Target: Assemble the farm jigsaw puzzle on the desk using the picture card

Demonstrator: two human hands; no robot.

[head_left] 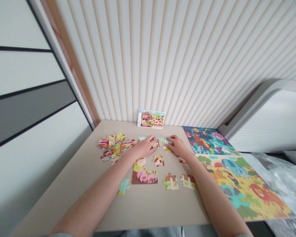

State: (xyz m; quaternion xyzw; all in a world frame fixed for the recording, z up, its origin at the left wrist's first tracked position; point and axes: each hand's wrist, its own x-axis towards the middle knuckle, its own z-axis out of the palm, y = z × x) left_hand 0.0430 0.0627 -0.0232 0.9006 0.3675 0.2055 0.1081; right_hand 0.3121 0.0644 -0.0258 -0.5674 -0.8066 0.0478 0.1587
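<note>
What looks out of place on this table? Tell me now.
A pale blue puzzle piece lies alone toward the front of the table, askew and away from the other pieces.

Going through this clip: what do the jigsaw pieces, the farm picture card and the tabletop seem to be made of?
The jigsaw pieces look like matte printed cardboard, going by their thin, flat die-cut shapes. The farm picture card seems to be thin printed card, propped upright. The tabletop looks like smooth, matte beige laminate or painted board; the look doesn't settle which.
</note>
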